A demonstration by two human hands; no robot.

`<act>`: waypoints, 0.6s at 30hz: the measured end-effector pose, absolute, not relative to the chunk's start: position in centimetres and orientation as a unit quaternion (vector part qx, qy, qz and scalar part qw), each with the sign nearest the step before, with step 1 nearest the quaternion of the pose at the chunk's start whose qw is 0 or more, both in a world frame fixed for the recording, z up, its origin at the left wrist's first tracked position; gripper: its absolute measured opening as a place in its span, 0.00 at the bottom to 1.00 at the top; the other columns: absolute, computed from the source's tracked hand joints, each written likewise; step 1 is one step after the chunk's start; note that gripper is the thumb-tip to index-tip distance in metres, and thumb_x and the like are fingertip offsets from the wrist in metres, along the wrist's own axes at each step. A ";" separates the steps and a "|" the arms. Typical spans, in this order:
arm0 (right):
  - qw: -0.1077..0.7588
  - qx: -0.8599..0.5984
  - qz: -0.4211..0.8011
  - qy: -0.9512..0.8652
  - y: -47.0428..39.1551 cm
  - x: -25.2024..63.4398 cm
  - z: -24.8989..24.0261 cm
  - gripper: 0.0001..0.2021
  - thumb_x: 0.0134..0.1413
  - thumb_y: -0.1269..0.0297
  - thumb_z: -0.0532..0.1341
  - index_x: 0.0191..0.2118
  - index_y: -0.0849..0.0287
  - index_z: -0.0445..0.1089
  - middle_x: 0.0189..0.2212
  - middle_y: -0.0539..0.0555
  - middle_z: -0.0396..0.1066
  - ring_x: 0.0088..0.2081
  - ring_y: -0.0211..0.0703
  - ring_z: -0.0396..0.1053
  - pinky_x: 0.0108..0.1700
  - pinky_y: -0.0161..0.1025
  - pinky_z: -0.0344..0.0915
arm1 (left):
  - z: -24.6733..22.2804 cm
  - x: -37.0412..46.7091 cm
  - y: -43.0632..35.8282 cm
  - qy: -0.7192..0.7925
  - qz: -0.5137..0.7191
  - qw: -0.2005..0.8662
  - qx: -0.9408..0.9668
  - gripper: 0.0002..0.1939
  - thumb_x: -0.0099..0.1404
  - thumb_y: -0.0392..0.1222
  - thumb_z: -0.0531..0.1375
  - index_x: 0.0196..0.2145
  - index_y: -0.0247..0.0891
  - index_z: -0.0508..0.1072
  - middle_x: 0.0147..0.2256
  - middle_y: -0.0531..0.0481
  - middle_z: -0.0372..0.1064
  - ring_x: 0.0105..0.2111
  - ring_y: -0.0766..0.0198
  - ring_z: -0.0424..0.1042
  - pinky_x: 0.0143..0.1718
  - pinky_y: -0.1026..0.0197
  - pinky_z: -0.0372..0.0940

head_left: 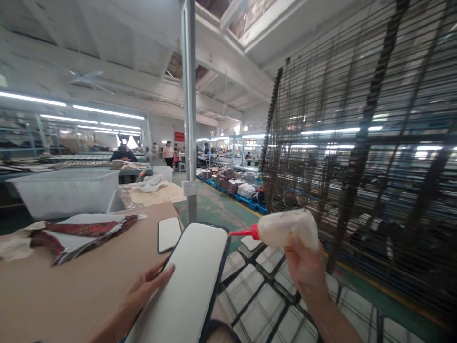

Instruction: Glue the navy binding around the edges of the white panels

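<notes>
My left hand (153,281) grips the near-left edge of a long white panel (185,281) with rounded corners and a dark rim, its thumb lying on the white face. The panel is tilted, its far end raised. In my right hand (303,262) is a whitish squeeze bottle (285,228) with a red nozzle (246,232). The bottle lies nearly level, and its nozzle tip points left at the panel's upper right corner, at or very near the rim. A smaller white panel (169,234) with a dark border lies on the brown tabletop (107,257) just beyond.
Patterned red and white fabric pieces (89,233) lie on the table's left. A large white bin (67,190) stands behind. Several dark-rimmed white panels rest on a wire rack (257,286) below right. A tall wire rack (321,143) rises at right; a pole (189,105) stands ahead.
</notes>
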State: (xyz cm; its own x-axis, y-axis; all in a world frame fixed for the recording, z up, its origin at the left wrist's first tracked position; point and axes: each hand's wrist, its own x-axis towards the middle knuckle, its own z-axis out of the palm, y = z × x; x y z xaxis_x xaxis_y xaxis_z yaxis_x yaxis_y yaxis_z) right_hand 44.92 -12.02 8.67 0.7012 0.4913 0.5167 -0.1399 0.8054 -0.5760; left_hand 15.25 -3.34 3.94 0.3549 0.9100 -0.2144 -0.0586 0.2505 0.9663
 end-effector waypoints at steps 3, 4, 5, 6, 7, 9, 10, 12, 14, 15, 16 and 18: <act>0.880 -0.261 0.175 -0.356 -11.4 45.5 8.5 0.22 0.36 0.65 0.72 0.42 0.55 0.73 0.33 0.49 0.76 0.35 0.44 0.73 0.42 0.41 0.71 | 4.5 15.2 -4.0 0.437 0.373 0.665 0.477 0.38 0.46 0.52 0.70 0.54 0.40 0.68 0.35 0.47 0.79 0.32 0.53 0.78 0.30 0.61 0.73; 0.879 -0.265 0.171 -0.358 -11.2 45.7 8.4 0.22 0.35 0.65 0.72 0.43 0.55 0.73 0.33 0.49 0.76 0.35 0.44 0.73 0.42 0.41 0.71 | 4.6 15.2 -4.1 0.440 0.373 0.665 0.474 0.39 0.46 0.52 0.70 0.55 0.39 0.67 0.35 0.47 0.79 0.32 0.53 0.78 0.30 0.60 0.73; 0.878 -0.269 0.166 -0.359 -11.0 45.9 8.3 0.23 0.35 0.64 0.72 0.43 0.55 0.73 0.33 0.50 0.76 0.36 0.44 0.73 0.42 0.40 0.71 | 4.7 15.1 -4.2 0.445 0.373 0.664 0.471 0.40 0.45 0.52 0.70 0.55 0.38 0.67 0.34 0.47 0.79 0.31 0.53 0.78 0.29 0.60 0.73; 0.876 -0.273 0.164 -0.361 -10.9 46.0 8.2 0.23 0.35 0.63 0.73 0.43 0.55 0.73 0.34 0.50 0.76 0.36 0.45 0.73 0.42 0.40 0.71 | 4.7 15.1 -4.2 0.449 0.374 0.663 0.468 0.42 0.45 0.52 0.70 0.56 0.37 0.65 0.34 0.46 0.79 0.31 0.53 0.78 0.28 0.60 0.73; 0.874 -0.277 0.166 -0.364 -10.8 46.1 8.0 0.24 0.34 0.63 0.73 0.43 0.55 0.73 0.34 0.51 0.76 0.37 0.45 0.73 0.42 0.40 0.71 | 4.7 15.0 -4.1 0.453 0.375 0.662 0.465 0.43 0.46 0.52 0.70 0.57 0.36 0.64 0.34 0.46 0.79 0.30 0.53 0.78 0.28 0.60 0.73; 0.866 -0.280 0.182 -0.373 -11.0 45.8 7.5 0.24 0.34 0.63 0.73 0.44 0.54 0.72 0.34 0.51 0.76 0.36 0.46 0.73 0.41 0.41 0.72 | 4.4 14.8 -3.9 0.457 0.380 0.659 0.460 0.44 0.47 0.52 0.69 0.59 0.34 0.61 0.35 0.45 0.79 0.30 0.53 0.78 0.28 0.60 0.73; 0.860 -0.280 0.196 -0.378 -11.3 45.5 7.1 0.24 0.34 0.63 0.73 0.44 0.54 0.72 0.34 0.52 0.76 0.36 0.47 0.74 0.40 0.41 0.73 | 4.2 14.7 -3.7 0.455 0.381 0.660 0.461 0.44 0.48 0.51 0.69 0.59 0.34 0.60 0.36 0.44 0.79 0.31 0.53 0.78 0.29 0.60 0.73; 0.842 -0.280 0.237 -0.396 -12.3 44.2 6.0 0.24 0.35 0.63 0.72 0.44 0.54 0.73 0.34 0.53 0.77 0.35 0.48 0.74 0.38 0.41 0.73 | 3.6 14.5 -3.4 0.451 0.377 0.659 0.469 0.43 0.51 0.51 0.67 0.60 0.33 0.59 0.37 0.43 0.79 0.32 0.54 0.78 0.32 0.59 0.73; 0.809 -0.282 0.293 -0.424 -13.4 42.6 4.8 0.22 0.37 0.62 0.72 0.44 0.53 0.73 0.34 0.54 0.77 0.35 0.50 0.75 0.37 0.41 0.74 | 3.2 14.3 -3.1 0.451 0.375 0.653 0.479 0.41 0.54 0.50 0.66 0.60 0.33 0.57 0.37 0.43 0.79 0.30 0.54 0.77 0.34 0.58 0.73; 0.794 -0.280 0.319 -0.435 -13.9 41.8 4.2 0.22 0.38 0.61 0.72 0.44 0.52 0.73 0.34 0.54 0.77 0.35 0.50 0.75 0.38 0.42 0.74 | 3.0 14.3 -3.0 0.455 0.379 0.647 0.480 0.40 0.54 0.50 0.65 0.60 0.34 0.57 0.37 0.43 0.79 0.30 0.54 0.77 0.34 0.57 0.73; 0.783 -0.277 0.340 -0.441 -14.3 41.2 3.8 0.22 0.39 0.59 0.71 0.45 0.52 0.72 0.34 0.55 0.77 0.35 0.51 0.75 0.38 0.43 0.73 | 3.0 14.3 -2.9 0.464 0.385 0.639 0.478 0.40 0.55 0.49 0.65 0.60 0.34 0.57 0.36 0.43 0.79 0.29 0.55 0.77 0.33 0.58 0.73; 0.783 -0.265 0.363 -0.430 -14.6 40.4 3.5 0.24 0.40 0.57 0.71 0.46 0.52 0.71 0.35 0.55 0.77 0.36 0.52 0.75 0.40 0.45 0.73 | 3.1 14.4 -3.0 0.482 0.399 0.624 0.467 0.38 0.56 0.48 0.65 0.60 0.33 0.57 0.35 0.44 0.79 0.30 0.57 0.78 0.33 0.61 0.73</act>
State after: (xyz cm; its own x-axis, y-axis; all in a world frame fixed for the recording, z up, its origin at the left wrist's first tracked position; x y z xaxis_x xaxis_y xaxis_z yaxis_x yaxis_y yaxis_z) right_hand 40.38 -14.59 3.50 0.3667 0.7965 0.4807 -0.3408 0.5958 -0.7273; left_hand 14.43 -2.96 3.13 0.2161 0.9491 -0.2292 -0.0485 0.2449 0.9683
